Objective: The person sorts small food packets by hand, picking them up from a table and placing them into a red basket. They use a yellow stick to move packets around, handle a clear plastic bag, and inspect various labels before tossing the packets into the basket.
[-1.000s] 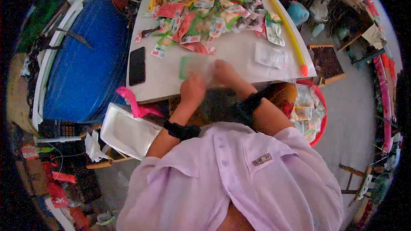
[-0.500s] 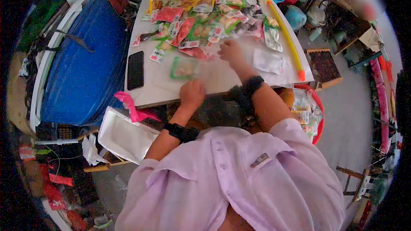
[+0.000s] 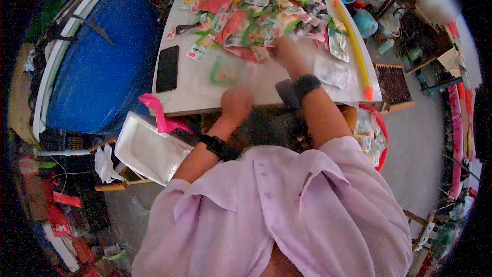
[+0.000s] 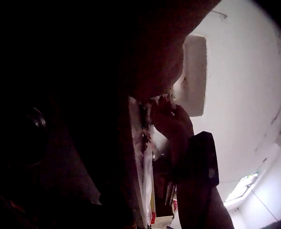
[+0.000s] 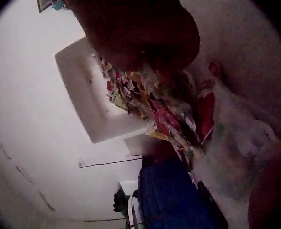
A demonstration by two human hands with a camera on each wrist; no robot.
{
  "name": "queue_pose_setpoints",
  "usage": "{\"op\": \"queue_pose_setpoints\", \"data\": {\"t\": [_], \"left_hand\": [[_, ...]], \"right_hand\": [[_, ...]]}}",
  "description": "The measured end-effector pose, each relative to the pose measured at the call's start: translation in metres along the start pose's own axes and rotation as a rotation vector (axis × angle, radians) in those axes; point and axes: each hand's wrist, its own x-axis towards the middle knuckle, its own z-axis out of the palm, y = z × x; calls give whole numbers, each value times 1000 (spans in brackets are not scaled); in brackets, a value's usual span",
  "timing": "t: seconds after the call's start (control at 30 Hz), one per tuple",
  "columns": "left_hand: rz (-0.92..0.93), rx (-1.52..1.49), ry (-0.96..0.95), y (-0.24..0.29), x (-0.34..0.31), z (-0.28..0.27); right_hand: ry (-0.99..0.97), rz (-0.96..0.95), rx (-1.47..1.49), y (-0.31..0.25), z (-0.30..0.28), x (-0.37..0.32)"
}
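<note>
My left hand [image 3: 237,101], fingers curled, grips a clear plastic bag [image 5: 231,148] near the front edge of the table. A green-edged food packet [image 3: 220,72] shows blurred through the bag. In the right wrist view the bag spreads out pale beside my dark left hand [image 5: 270,193]. My right hand [image 3: 288,55] reaches to the near side of a pile of small food packets [image 3: 243,13], its fingertips right among them. Whether those fingers pinch a packet I cannot tell. The left wrist view is mostly dark, with my right hand [image 4: 174,125] at the packets.
A black phone [image 3: 167,69] lies on the table's left side. Clear bags [image 3: 332,72] lie at the right, by a yellow tube [image 3: 351,38] along the edge. A red basin [image 3: 381,143] with packets stands below right; a white foam box [image 3: 148,146] sits lower left.
My right hand has left the plastic bag and moved forward to the packet pile. My left hand keeps hold of the bag near the table's front edge.
</note>
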Motion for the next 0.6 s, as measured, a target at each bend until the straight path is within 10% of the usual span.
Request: {"op": "queue_pose_setpoints", "data": {"t": [0.4,0.47,0.6], "left_hand": [[-289,-67,-237,11,14,-6],[-297,-140,-197,11,7,-10],[-317,-280,-23,15,0,-15]], "right_hand": [[-8,96,32,-5,-45,-90],[99,300,620,-16,-50,-105],[61,268,774,19,-13,-131]]}}
